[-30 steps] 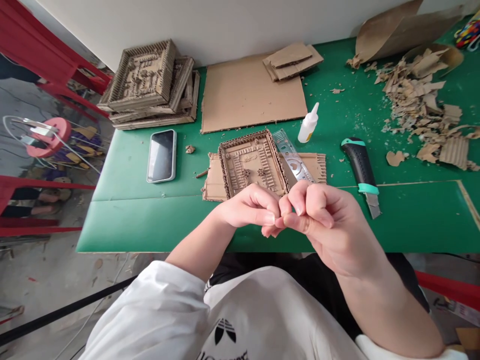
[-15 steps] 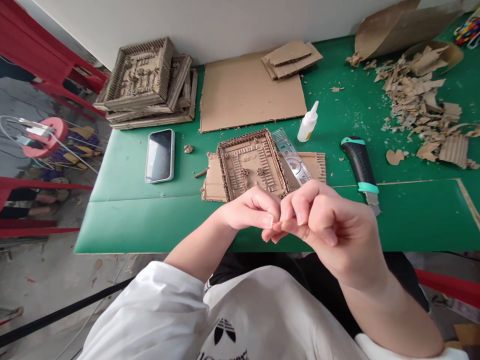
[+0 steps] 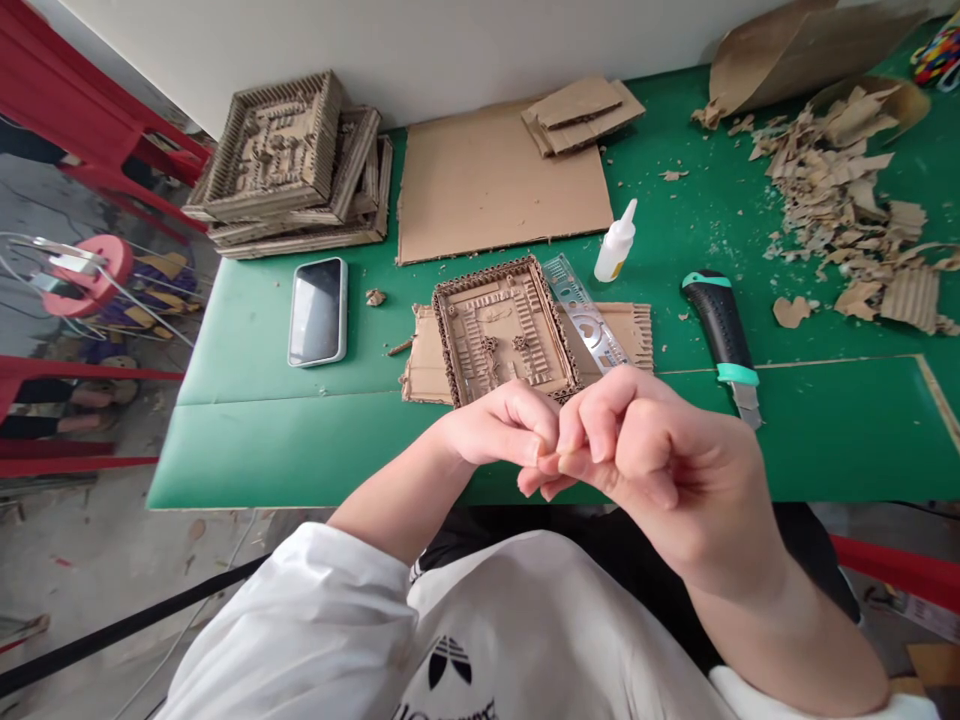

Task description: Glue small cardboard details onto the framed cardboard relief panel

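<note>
My left hand [image 3: 510, 428] and my right hand [image 3: 649, 440] meet fingertip to fingertip above the near edge of the green table. Both are closed in a pinch; whatever lies between the fingertips is too small or too hidden to make out. Just beyond them is a shallow cardboard tray [image 3: 551, 374] with corrugated walls and small raised cardboard pieces inside. It rests on a flat cardboard strip [image 3: 426, 360], its near edge partly covered by my hands. A clear ruler [image 3: 583, 315] leans along the tray's right side. Behind the ruler stands a white glue bottle [image 3: 616, 245].
A utility knife [image 3: 720, 335] with its blade out lies at right, near a heap of torn cardboard scraps [image 3: 847, 190]. A phone [image 3: 318, 312] lies at left, below stacked cardboard trays [image 3: 274, 150]. A large cardboard sheet [image 3: 495, 195] bears smaller pieces [image 3: 581, 112].
My hands stay pinched together, and the fingertips have shifted very slightly. The view has moved a little; the things on the table are as before.
</note>
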Available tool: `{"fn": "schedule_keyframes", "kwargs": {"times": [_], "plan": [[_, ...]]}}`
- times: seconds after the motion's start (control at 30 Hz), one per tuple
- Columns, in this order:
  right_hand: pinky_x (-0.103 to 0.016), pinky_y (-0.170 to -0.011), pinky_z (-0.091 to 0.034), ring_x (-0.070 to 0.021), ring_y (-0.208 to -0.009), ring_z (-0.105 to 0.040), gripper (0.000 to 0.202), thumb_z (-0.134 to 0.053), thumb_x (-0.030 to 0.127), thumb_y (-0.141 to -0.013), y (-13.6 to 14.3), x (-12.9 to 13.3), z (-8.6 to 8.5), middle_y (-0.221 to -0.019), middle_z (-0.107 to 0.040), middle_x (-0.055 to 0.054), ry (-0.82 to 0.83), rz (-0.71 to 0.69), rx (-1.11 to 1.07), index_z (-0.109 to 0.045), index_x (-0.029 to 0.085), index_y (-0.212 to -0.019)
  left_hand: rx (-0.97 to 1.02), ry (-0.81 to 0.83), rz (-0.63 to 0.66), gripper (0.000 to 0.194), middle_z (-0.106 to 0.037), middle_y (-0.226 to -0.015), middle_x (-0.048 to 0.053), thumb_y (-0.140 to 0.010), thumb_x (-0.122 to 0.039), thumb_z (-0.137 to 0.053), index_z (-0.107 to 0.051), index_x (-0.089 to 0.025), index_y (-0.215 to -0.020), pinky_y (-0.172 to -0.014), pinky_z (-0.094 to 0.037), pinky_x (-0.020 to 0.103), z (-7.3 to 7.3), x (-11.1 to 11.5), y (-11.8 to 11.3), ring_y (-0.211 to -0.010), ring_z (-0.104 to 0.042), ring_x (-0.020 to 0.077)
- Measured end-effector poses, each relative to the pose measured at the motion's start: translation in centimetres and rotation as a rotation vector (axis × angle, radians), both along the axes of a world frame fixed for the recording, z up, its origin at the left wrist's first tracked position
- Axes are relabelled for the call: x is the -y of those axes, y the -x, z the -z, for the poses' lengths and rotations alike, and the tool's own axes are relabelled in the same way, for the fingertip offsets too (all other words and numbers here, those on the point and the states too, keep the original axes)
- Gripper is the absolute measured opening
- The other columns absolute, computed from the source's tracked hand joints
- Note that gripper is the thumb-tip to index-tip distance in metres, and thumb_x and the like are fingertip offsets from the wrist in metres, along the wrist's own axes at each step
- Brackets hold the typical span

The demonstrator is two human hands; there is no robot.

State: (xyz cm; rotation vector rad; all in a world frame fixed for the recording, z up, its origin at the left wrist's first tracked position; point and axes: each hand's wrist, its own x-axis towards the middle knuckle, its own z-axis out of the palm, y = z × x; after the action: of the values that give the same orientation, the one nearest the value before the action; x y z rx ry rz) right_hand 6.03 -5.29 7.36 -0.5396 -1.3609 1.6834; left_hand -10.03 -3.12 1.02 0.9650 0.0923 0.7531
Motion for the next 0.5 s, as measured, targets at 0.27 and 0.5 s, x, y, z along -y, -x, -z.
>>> {"fn": "schedule_keyframes", "kwargs": {"times": [0.27,0.5], "plan": [[-0.026,-0.064,-0.062,-0.0067,-0.073,-0.056,0.038,-0.057,0.005,-0.081,-0.1,-0.2,0.1,-0.076,-0.041,0.003,0.134,-0.012,-0.002,-0.03,0.016,-0.057,-0.133,-0.062,-0.008,0.031,-0.058,-0.046,0.003,-0.079,-0.038,-0.064,-0.064,-0.018,-0.055,-0.052,-0.053,0.023,-0.2,-0.2,1.0,-0.048,-0.061,0.0142],[-0.022,-0.062,-0.059,-0.0069,-0.073,-0.057,0.037,-0.056,0.002,-0.08,-0.2,-0.3,0.4,-0.075,-0.042,0.003,0.086,0.015,0.029,-0.031,0.016,-0.057,-0.075,-0.172,-0.108,0.02,-0.058,-0.052,0.002,-0.084,-0.026,-0.058,-0.067,-0.017,-0.068,-0.055,-0.052,0.021,0.2,-0.2,1.3,-0.054,-0.062,0.0129]]}}
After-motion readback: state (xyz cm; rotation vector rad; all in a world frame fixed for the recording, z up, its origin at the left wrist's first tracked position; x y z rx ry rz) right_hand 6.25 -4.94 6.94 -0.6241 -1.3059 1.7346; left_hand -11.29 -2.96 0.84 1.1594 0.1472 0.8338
